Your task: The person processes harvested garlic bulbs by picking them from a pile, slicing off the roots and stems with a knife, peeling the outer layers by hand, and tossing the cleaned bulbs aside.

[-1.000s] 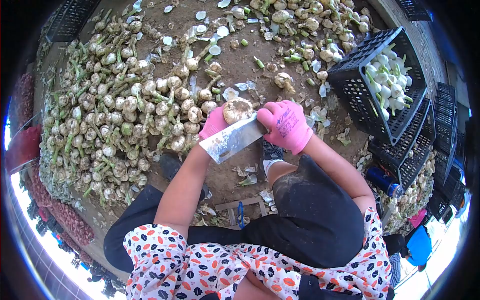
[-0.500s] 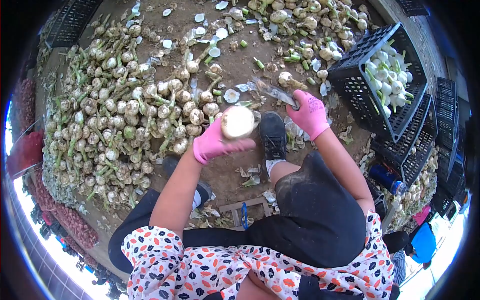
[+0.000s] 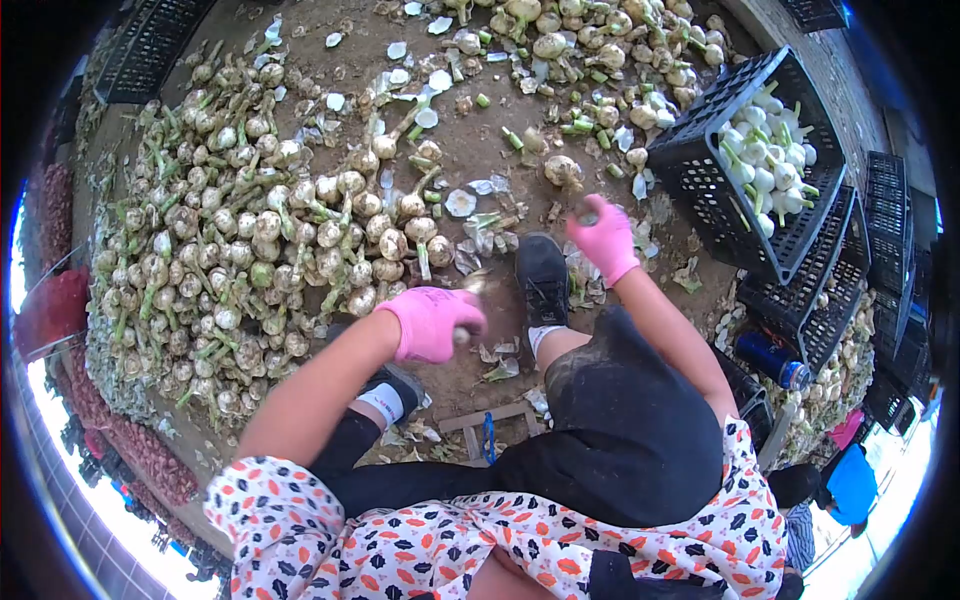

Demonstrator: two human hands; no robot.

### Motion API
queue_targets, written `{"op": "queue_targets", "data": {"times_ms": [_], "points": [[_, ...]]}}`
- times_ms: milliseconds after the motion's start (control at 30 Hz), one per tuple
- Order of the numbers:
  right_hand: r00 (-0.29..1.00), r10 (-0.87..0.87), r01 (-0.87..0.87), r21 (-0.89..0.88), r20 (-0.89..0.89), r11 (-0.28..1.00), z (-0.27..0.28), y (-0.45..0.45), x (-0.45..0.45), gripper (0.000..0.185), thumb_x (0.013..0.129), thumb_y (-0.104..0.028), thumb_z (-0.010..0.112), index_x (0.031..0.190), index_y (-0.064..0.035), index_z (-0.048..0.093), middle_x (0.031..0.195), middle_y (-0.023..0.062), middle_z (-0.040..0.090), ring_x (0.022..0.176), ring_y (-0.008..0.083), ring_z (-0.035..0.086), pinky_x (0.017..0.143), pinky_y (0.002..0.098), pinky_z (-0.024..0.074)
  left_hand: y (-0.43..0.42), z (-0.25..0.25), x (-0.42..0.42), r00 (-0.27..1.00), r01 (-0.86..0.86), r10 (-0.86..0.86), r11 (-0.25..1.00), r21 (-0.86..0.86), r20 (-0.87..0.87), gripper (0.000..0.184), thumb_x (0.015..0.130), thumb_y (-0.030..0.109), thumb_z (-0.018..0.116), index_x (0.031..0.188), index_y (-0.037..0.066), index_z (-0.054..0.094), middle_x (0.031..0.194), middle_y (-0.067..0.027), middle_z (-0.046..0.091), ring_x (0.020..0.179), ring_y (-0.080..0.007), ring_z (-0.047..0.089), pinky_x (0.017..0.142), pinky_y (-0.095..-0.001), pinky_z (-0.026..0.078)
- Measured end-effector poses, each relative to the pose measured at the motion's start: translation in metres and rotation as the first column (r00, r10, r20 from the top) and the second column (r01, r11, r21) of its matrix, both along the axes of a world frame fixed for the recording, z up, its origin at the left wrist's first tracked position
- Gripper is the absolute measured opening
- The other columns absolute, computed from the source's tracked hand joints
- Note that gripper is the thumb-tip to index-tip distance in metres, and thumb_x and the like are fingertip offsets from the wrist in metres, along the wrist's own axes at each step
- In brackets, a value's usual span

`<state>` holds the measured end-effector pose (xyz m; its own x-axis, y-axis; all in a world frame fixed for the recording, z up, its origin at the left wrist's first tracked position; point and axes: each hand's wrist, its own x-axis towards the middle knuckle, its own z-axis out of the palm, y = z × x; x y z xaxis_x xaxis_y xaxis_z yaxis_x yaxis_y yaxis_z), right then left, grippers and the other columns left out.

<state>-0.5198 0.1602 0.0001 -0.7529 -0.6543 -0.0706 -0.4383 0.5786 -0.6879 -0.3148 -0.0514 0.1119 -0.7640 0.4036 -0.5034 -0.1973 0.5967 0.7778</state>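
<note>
Pink gloves cover both hands. The left hand (image 3: 435, 325), smeared by motion, is a fist around a pale stub (image 3: 462, 337), with a blurred whitish shape (image 3: 477, 284) just above its knuckles; whether the two are one bulb I cannot tell. The right hand (image 3: 605, 245) is clenched on a handle (image 3: 588, 217), whose round grey end shows at the fingers; I cannot make out a blade. The hands are apart, above the bare ground (image 3: 450, 385), with a black shoe (image 3: 543, 280) between them, lower down. Left of them lies a large heap (image 3: 225, 245) of soiled bulbs with stems on. Beyond the right hand, near it, one bulb (image 3: 563, 171) lies alone, with green stem pieces (image 3: 578, 127) and white peel (image 3: 461, 203) scattered around. A second pile (image 3: 610, 50) spreads at the far side. To the right, a black crate (image 3: 690, 170), tilted on its side, holds clean white bulbs (image 3: 768, 160); more crates (image 3: 818, 300) stand beside it, near a blue can (image 3: 768, 358).
</note>
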Motion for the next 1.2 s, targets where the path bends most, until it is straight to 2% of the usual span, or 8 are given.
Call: {"op": "queue_targets", "data": {"times_ms": [100, 167, 233, 433, 567, 867, 1033, 1200], "points": [[0.817, -0.444, 0.462, 0.044, 0.369, 0.886, -0.011, 0.014, -0.014, 0.025, 0.077, -0.020, 0.068, 0.089, 0.0004, 0.062, 0.072, 0.0121, 0.065, 0.058, 0.0205, 0.062, 0.058, 0.0330, 0.0499, -0.032, 0.006, -0.042, 0.945, -0.299, 0.315, 0.941, -0.161, 0.088, 0.046, 0.074, 0.004, 0.059, 0.119, 0.008, 0.058, 0.105, -0.0129, 0.062, 0.101, -0.0217, 0.062, 0.089, -0.0355, 0.050], [0.697, -0.506, 0.569, 0.039, 0.507, 0.822, -0.010, 0.014, -0.022, 0.026, 0.077, -0.020, 0.069, 0.092, 0.0007, 0.062, 0.074, 0.0101, 0.066, 0.059, 0.0177, 0.062, 0.057, 0.0314, 0.0499, -0.062, -0.003, -0.090, 0.520, -0.752, 0.847, 0.515, 0.412, -0.111, 0.070, 0.075, 0.008, 0.075, 0.134, 0.000, 0.037, 0.129, -0.0172, 0.047, 0.103, -0.0261, 0.060, 0.084, -0.0337, 0.057], [0.561, -0.542, 0.666, 0.048, 0.626, 0.745, -0.012, 0.017, -0.034, 0.028, 0.076, -0.020, 0.070, 0.094, 0.0011, 0.061, 0.076, 0.0080, 0.066, 0.060, 0.0149, 0.061, 0.056, 0.0297, 0.0499, -0.076, 0.004, -0.136, 0.252, -0.790, 0.922, 0.371, 0.488, -0.293, 0.065, 0.079, 0.005, 0.069, 0.137, 0.005, 0.038, 0.130, -0.0170, 0.045, 0.109, -0.0263, 0.057, 0.083, -0.0275, 0.057], [0.786, -0.380, 0.390, 0.087, 0.488, 0.917, -0.030, -0.013, -0.059, 0.045, 0.076, -0.028, 0.074, 0.109, 0.0013, 0.061, 0.089, 0.0088, 0.068, 0.073, 0.0146, 0.063, 0.068, 0.0299, 0.0515, -0.020, -0.117, -0.167, 0.669, -0.735, 0.742, 0.669, -0.110, 0.047, 0.063, 0.088, 0.040, 0.062, 0.136, 0.005, 0.043, 0.115, -0.0152, 0.062, 0.091, -0.0191, 0.064, 0.074, -0.0328, 0.055], [0.783, -0.249, 0.181, 0.174, 0.570, 0.968, -0.059, -0.024, -0.073, 0.056, 0.069, -0.028, 0.075, 0.113, 0.0039, 0.060, 0.096, 0.0126, 0.068, 0.084, 0.0185, 0.064, 0.076, 0.0299, 0.0500, 0.025, -0.159, -0.168, 0.587, -0.720, 0.629, 0.693, -0.026, 0.509, 0.076, 0.087, 0.060, 0.052, 0.133, 0.000, 0.046, 0.111, -0.0153, 0.064, 0.080, -0.0181, 0.064, 0.068, -0.0314, 0.054], [0.413, -0.191, 0.485, -0.037, 0.891, 0.874, -0.058, -0.024, -0.043, 0.050, 0.071, -0.014, 0.078, 0.113, 0.0005, 0.056, 0.098, 0.0062, 0.065, 0.086, 0.0134, 0.062, 0.076, 0.0282, 0.0501, 0.026, -0.142, -0.147, 0.920, -0.288, 0.366, 0.875, -0.390, 0.143, 0.048, 0.088, 0.039, 0.054, 0.126, 0.011, 0.054, 0.131, -0.0161, 0.053, 0.116, -0.0354, 0.053, 0.098, -0.0421, 0.044], [0.618, -0.086, 0.323, -0.153, 0.781, 0.934, -0.022, -0.034, -0.018, 0.041, 0.073, -0.013, 0.078, 0.108, -0.0015, 0.058, 0.097, 0.0050, 0.065, 0.085, 0.0109, 0.060, 0.078, 0.0275, 0.0492, 0.007, -0.127, -0.130, 0.857, -0.477, 0.515, 0.804, -0.355, 0.013, 0.045, 0.083, 0.032, 0.063, 0.120, 0.007, 0.055, 0.125, -0.0158, 0.057, 0.113, -0.0328, 0.056, 0.097, -0.0397, 0.045], [0.484, 0.066, 0.258, -0.215, 0.873, 0.942, 0.056, -0.051, -0.006, 0.033, 0.077, -0.011, 0.073, 0.106, 0.0003, 0.062, 0.091, 0.0046, 0.066, 0.079, 0.0120, 0.062, 0.072, 0.0282, 0.0507, 0.006, -0.116, -0.092, 0.574, -0.807, 0.815, 0.547, 0.221, 0.079, 0.054, 0.068, 0.026, 0.083, 0.110, 0.005, 0.058, 0.102, -0.0120, 0.067, 0.092, -0.0230, 0.065, 0.082, -0.0329, 0.051]]}}
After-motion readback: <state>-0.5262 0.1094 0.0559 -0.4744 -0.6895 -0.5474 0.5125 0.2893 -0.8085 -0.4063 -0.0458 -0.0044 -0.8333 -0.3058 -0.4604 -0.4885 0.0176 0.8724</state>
